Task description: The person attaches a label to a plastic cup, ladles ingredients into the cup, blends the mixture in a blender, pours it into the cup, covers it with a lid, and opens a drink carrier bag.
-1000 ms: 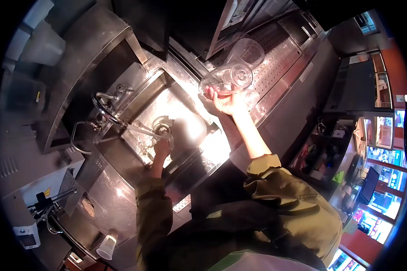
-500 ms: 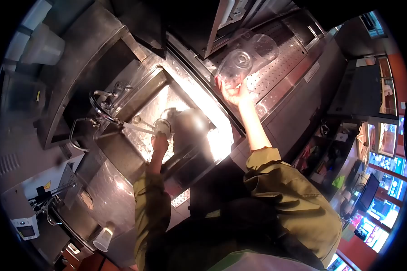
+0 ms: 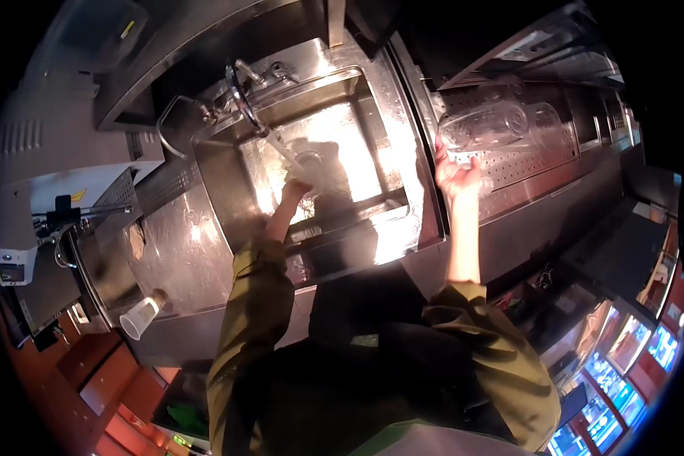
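Note:
My left hand (image 3: 295, 190) is in the metal sink (image 3: 224, 171), under the water stream (image 3: 285, 150) from the curved faucet (image 3: 239, 95). Its fingers are closed round a clear vessel (image 3: 309, 161), blurred by water and glare. To the right, my right hand (image 3: 457, 178) reaches over the perforated drain tray (image 3: 520, 163). Its fingers touch the near left end of a clear pitcher (image 3: 479, 131) lying on its side; whether they grip it is hard to tell. Other clear containers (image 3: 551, 128) stand beside and behind the pitcher.
A white cup (image 3: 139, 315) lies tilted at the left counter's front edge. Farther left are a small device with a display (image 3: 13, 267) and a grey machine (image 3: 45, 144). Dark panels hang above the drain tray. Shelves and lit screens (image 3: 608, 387) are at lower right.
The view has turned, so the sink and tray appear rotated. My right hand has lowered relative to the clear containers, its fingers more apart. My left hand stays under the running water.

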{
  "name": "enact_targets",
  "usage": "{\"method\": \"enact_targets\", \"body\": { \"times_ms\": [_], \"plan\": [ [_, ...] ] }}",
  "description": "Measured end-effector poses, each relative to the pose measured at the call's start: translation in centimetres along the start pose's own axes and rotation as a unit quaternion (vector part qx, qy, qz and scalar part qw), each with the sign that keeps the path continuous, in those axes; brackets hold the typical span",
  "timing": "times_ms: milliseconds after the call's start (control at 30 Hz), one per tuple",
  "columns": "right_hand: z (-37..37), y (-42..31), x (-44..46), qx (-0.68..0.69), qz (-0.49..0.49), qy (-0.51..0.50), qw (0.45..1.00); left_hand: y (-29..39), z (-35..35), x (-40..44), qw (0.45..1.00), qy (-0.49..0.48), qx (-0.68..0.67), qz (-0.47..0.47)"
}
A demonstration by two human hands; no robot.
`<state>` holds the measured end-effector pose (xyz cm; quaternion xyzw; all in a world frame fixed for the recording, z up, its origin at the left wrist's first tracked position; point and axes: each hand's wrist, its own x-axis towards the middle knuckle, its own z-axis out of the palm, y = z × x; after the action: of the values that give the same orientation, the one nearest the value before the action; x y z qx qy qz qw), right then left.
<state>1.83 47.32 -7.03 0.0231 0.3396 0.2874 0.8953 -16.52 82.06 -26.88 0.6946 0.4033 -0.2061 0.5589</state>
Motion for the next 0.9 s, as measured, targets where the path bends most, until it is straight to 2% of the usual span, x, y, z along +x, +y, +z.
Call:
{"method": "enact_targets", "body": {
  "times_ms": [33,67,100,133,200,267,300,333,367,400,433,467,533,567,667,700,733,833,867,900],
  "plan": [
    [-1.7,1.4,0.6,-0.063,0.026,-0.016,0.998,-0.5,-0.6,-0.1,0.990,-0.044,-0.120,-0.067],
    [-3.2,3.7,1.6,-0.124,0.052,-0.031,0.990,-0.9,-1.1,-0.1,0.977,-0.074,-0.181,-0.087],
    [-3.1,6.9,2.3,-0.327,0.024,0.015,0.945,-1.3,-1.7,-0.1,0.967,-0.096,-0.212,-0.103],
    [-3.0,10.4,3.0,-0.515,-0.004,0.058,0.855,-1.8,-2.1,0.1,0.959,-0.116,-0.232,-0.117],
    [-5.6,15.1,6.2,-0.722,-0.005,0.086,0.687,-3.2,-2.5,0.6,0.970,-0.126,-0.175,-0.116],
    [-10.5,17.3,10.6,-0.904,-0.039,-0.046,0.423,-4.6,-3.0,1.3,0.987,-0.136,-0.029,-0.078],
    [-9.6,18.6,10.9,-0.906,-0.048,-0.069,0.414,-6.1,-3.3,2.3,0.967,-0.165,0.192,0.038],
    [-7.0,20.0,11.0,-0.908,-0.061,-0.093,0.404,-8.1,-3.3,3.8,0.875,-0.158,0.423,0.174],
    [-5.6,21.0,11.7,-0.909,-0.075,-0.118,0.392,-9.0,-3.2,4.7,0.852,-0.124,0.474,0.186],
    [-5.3,21.6,13.3,-0.901,-0.187,-0.140,0.364,-10.0,-3.2,5.6,0.818,-0.085,0.529,0.207],
    [-5.0,21.9,15.3,-0.881,-0.296,-0.162,0.332,-6.5,-3.0,1.4,0.977,0.107,0.178,0.053],
    [-4.7,22.1,17.0,-0.849,-0.400,-0.181,0.295,-3.7,-3.7,0.3,0.962,0.109,0.246,0.041],
    [-1.1,22.7,18.6,-0.834,-0.401,-0.146,0.349,-0.3,-5.0,0.1,0.921,0.110,0.374,0.019],
    [0.5,22.8,19.3,-0.829,-0.433,-0.154,0.318,0.3,-5.9,1.4,0.910,0.096,0.402,0.029],
    [2.9,22.6,20.7,-0.821,-0.476,-0.157,0.275,1.6,-7.6,7.2,0.901,0.159,0.391,0.098],
    [3.7,22.5,20.8,-0.821,-0.472,-0.164,0.275,1.6,-8.1,9.8,0.888,0.144,0.424,0.106],
    [4.4,22.3,20.9,-0.827,-0.466,-0.162,0.270,1.6,-8.1,11.5,0.846,0.180,0.478,0.154],
    [5.2,21.3,20.9,-0.843,-0.443,-0.167,0.256,2.1,-7.2,17.4,0.858,0.144,0.485,0.092],
    [5.4,21.1,20.9,-0.858,-0.421,-0.158,0.247,0.4,-6.3,20.3,0.860,0.129,0.490,0.067],
    [5.6,21.1,20.8,-0.873,-0.399,-0.149,0.239,-1.5,-4.6,22.5,0.848,0.202,0.480,0.095]
  ]
}}
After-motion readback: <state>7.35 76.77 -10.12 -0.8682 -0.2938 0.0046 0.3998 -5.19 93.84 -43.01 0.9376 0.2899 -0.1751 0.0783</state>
